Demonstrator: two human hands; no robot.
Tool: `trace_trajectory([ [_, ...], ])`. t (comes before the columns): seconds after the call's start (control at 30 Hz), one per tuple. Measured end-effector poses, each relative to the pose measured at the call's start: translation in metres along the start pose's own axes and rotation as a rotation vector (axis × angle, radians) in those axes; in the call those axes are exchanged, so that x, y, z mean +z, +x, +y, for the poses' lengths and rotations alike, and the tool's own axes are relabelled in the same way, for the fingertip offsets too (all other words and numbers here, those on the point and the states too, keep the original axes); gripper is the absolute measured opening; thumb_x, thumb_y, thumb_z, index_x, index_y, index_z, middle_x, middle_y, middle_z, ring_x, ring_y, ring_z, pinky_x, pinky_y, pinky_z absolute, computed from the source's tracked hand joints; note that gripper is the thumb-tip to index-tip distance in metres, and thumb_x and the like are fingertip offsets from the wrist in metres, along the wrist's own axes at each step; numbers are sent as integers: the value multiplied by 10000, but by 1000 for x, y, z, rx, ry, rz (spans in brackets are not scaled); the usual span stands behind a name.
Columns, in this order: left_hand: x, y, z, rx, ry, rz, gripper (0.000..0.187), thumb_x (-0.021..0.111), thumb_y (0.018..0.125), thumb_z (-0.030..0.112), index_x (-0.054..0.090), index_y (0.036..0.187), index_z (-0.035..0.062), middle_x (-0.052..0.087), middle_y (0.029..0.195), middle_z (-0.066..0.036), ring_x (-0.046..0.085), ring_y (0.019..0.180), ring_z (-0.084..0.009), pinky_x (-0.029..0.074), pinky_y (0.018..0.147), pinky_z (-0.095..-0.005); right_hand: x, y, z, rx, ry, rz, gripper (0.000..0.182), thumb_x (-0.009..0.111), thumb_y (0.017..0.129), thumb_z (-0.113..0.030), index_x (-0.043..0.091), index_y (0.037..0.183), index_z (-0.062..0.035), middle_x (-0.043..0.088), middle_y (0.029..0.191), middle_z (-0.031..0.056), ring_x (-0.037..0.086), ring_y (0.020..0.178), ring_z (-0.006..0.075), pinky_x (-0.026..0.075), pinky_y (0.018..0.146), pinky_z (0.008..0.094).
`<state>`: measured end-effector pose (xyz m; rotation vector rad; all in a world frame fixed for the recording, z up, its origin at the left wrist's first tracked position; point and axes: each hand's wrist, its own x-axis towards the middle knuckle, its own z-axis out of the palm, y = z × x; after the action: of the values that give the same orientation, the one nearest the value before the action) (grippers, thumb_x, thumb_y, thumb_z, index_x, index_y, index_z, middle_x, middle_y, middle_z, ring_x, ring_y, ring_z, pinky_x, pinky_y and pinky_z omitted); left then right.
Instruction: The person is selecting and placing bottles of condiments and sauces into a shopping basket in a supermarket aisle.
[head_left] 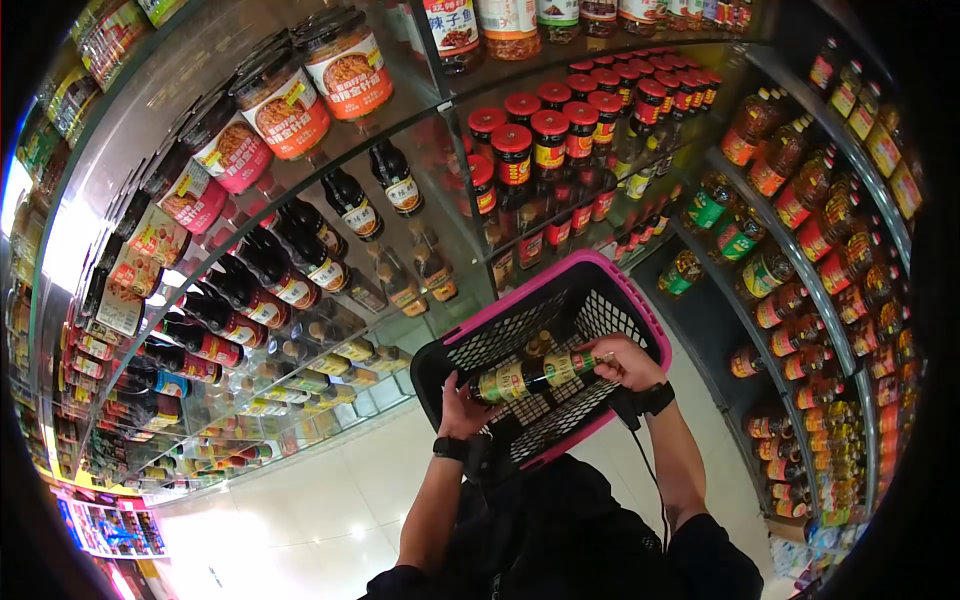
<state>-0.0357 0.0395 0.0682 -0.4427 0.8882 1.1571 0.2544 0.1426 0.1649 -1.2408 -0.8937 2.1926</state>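
A dark glass sauce bottle (511, 381) with a green and yellow label lies sideways between my hands, over the opening of a black shopping basket (446, 350) with a pink rim. Its base end rests against my left hand (463, 408), whose fingers hold it from the side and below. At the neck end, my right hand (630, 363) has its fingers closed round the top. Another bottle (539, 345) shows partly behind the held one, inside the basket; most of it is hidden. Both wrists wear black bands.
Glass shelves (380, 140) ahead and left carry dark sauce bottles (320, 260) and big labelled jars (345, 75). Red-lidded jars (549, 140) stand beyond the basket. Curved racks of oil bottles (780, 275) rise at right. Pale tiled floor (320, 500) lies below.
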Motion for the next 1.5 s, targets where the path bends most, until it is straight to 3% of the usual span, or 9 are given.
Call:
trace_trajectory([
  [0.03,11,-12,-2,-13,-18,-234,569,533,751,444,425,1163,67,470,1091,-116,422,1046,-303,305,884,-539,-3,0,2,30,128,-33,247,479,756,-101,555,944,40,475,565,34,304,396,51,232,342,179],
  [0.17,-2,2,-4,165,400,-295,365,535,779,304,508,1050,60,513,1082,-82,459,1033,-265,339,891,-485,-12,7,25,100,332,-60,123,484,787,-185,502,738,-74,397,533,0,311,411,46,232,354,178],
  [0.37,-4,-15,-9,29,196,-144,302,463,796,222,496,1036,42,534,1060,-117,500,995,-299,384,858,-479,-7,39,85,80,546,-66,177,550,764,-308,474,744,-149,339,512,-59,259,378,60,207,349,195],
  [0.43,-6,-23,-12,69,183,-147,297,461,795,225,499,1031,49,545,1042,-111,501,994,-292,388,861,-458,9,46,102,-42,546,313,149,575,753,-274,483,751,-157,368,532,-49,293,402,69,254,378,196],
  [0.57,-8,-52,-17,28,216,-191,271,458,790,215,509,1007,61,560,1010,-96,524,959,-262,410,843,-409,45,23,106,-162,849,289,158,569,775,-227,472,737,-108,464,621,5,483,613,134,444,596,301],
  [0.7,-15,-67,-22,82,254,-138,212,483,776,181,539,948,69,585,918,-72,563,866,-222,452,773,-375,54,27,131,-333,1192,184,191,550,786,-232,442,683,-112,471,612,25,508,649,188,421,744,393],
  [1.23,-92,-69,-55,-95,194,-156,229,458,789,187,515,954,38,570,934,-107,545,928,-233,441,825,-385,69,-45,208,-432,1272,397,233,510,724,-238,369,574,-128,384,523,13,418,518,165,387,592,312],
  [1.4,-109,-100,-72,193,228,-259,578,729,562,15,405,1041,9,564,954,-86,546,920,-160,445,837,-299,67,-48,213,-345,1297,280,225,499,739,-240,379,588,-126,387,530,16,424,545,178,392,617,337],
  [1.5,-131,-101,-89,387,333,-277,504,687,611,13,412,1033,7,564,953,-84,548,914,-149,456,818,-281,76,-58,204,-296,1250,276,225,491,745,-243,378,592,-123,389,535,18,425,554,182,393,629,346],
])
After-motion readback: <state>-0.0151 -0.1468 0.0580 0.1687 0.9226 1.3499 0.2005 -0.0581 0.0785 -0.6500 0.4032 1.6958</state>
